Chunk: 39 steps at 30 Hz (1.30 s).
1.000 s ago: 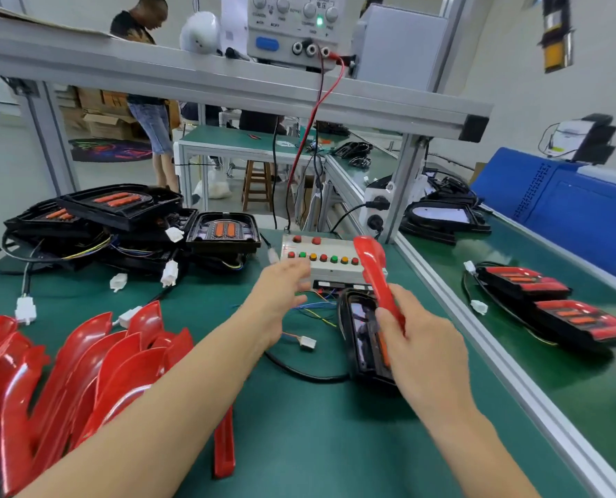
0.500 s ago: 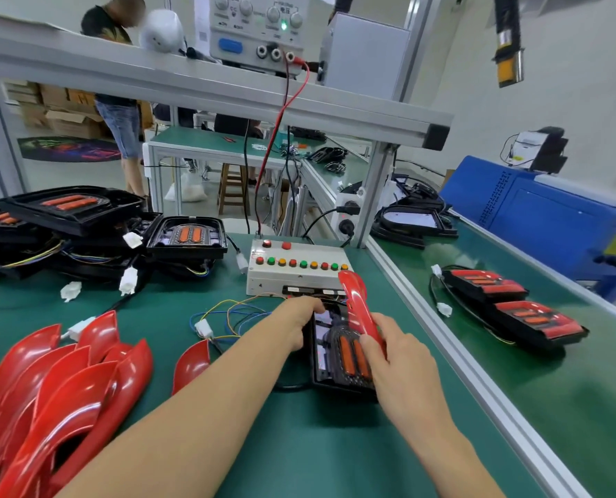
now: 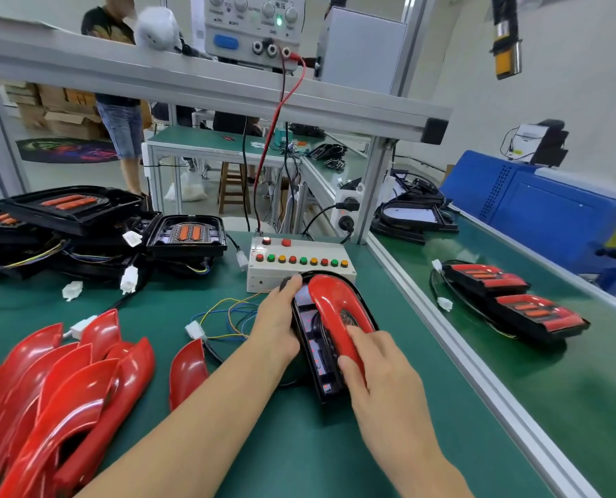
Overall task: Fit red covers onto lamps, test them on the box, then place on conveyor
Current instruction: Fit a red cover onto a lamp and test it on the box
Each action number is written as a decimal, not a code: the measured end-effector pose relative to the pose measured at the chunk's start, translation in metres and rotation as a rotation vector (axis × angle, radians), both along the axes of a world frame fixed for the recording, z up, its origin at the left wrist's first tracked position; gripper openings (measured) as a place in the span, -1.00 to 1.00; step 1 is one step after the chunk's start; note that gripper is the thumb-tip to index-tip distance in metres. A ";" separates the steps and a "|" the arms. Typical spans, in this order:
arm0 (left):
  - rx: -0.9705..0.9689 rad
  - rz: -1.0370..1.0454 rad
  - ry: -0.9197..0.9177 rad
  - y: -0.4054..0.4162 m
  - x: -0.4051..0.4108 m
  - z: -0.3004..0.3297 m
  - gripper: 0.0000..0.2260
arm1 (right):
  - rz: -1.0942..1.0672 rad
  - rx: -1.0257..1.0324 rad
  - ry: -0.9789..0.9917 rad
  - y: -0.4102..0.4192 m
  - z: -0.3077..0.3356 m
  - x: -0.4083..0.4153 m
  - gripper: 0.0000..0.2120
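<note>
The green bench (image 3: 177,458) carries everything here, and the conveyor (image 3: 536,372) runs alongside it, beyond the aluminium rail to the right of the right hand. On that belt lie two finished lamps (image 3: 511,300) with red covers fitted, well apart from both hands. Left of the left forearm lies a heap of loose red covers (image 3: 55,389), with one more cover (image 3: 186,372) lying just beside that forearm. Farther off to the left, behind the heap, black lamp housings (image 3: 94,224) are stacked with their wires and white plugs trailing. Directly past the fingertips stands the test box (image 3: 299,260), its row of coloured buttons facing up.

Between the two hands sits the black lamp (image 3: 312,339), tilted up off the bench. The left hand (image 3: 278,325) grips its left edge, fingers curled over the far rim. The right hand (image 3: 382,372) holds the red cover (image 3: 335,318) against the lamp's top, thumb and fingers closed around the cover's near end. The cover's curved far end lies over the lamp's rounded end, touching it.
</note>
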<state>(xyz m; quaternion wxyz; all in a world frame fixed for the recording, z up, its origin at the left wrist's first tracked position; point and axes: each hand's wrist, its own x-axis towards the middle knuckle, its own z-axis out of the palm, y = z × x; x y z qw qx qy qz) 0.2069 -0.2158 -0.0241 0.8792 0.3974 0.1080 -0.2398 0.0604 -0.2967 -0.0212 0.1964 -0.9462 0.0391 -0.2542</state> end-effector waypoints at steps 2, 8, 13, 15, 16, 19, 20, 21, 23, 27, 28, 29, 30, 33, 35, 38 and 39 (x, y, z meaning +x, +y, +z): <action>-0.013 0.017 -0.003 0.000 -0.001 -0.001 -0.59 | 0.001 -0.037 0.010 0.007 -0.001 -0.002 -0.59; -0.036 0.026 -0.014 0.000 -0.002 -0.006 -0.58 | -0.026 -0.135 0.070 0.022 -0.008 -0.004 -0.55; -0.050 0.045 -0.017 0.001 -0.004 -0.008 -0.62 | -0.100 -0.179 -0.040 0.026 -0.014 0.001 -0.52; -0.054 0.045 -0.019 0.001 -0.006 -0.008 -0.62 | -0.108 -0.188 -0.064 0.027 -0.016 0.003 -0.52; -0.054 0.044 -0.020 0.001 -0.006 -0.008 -0.63 | -0.113 -0.189 -0.073 0.027 -0.016 0.004 -0.53; -0.055 0.061 -0.016 0.002 -0.008 -0.007 -0.64 | -0.120 -0.192 -0.078 0.027 -0.017 0.007 -0.54; -0.051 0.069 -0.019 0.002 -0.009 -0.006 -0.64 | -0.122 -0.203 -0.084 0.027 -0.017 0.007 -0.54; -0.047 0.075 -0.022 0.002 -0.010 -0.007 -0.65 | -0.127 -0.214 -0.088 0.026 -0.017 0.007 -0.54; -0.038 0.078 -0.038 0.002 -0.011 -0.007 -0.65 | -0.138 -0.221 -0.093 0.027 -0.018 0.007 -0.53; -0.007 0.097 -0.073 -0.001 -0.012 -0.009 -0.69 | -0.136 -0.194 -0.084 0.032 -0.023 0.007 -0.47; 0.000 0.102 -0.076 -0.001 -0.013 -0.010 -0.70 | -0.133 -0.193 -0.090 0.033 -0.024 0.007 -0.46; 0.004 0.106 -0.078 -0.001 -0.014 -0.010 -0.71 | -0.131 -0.190 -0.096 0.033 -0.025 0.007 -0.46; 0.007 0.107 -0.079 0.000 -0.014 -0.010 -0.70 | -0.122 -0.178 -0.102 0.032 -0.025 0.007 -0.46; 0.020 0.096 -0.094 0.001 -0.015 -0.008 -0.71 | -0.085 -0.136 -0.105 0.028 -0.026 0.005 -0.48; 0.039 0.081 -0.140 0.001 -0.015 -0.007 -0.81 | -0.071 -0.120 -0.111 0.028 -0.026 0.004 -0.49; 0.099 0.071 -0.211 0.001 -0.015 -0.006 -0.92 | -0.047 -0.121 -0.109 0.026 -0.026 0.004 -0.49; 0.113 0.080 -0.213 0.001 -0.014 -0.007 -0.93 | -0.030 -0.123 -0.104 0.024 -0.025 0.004 -0.50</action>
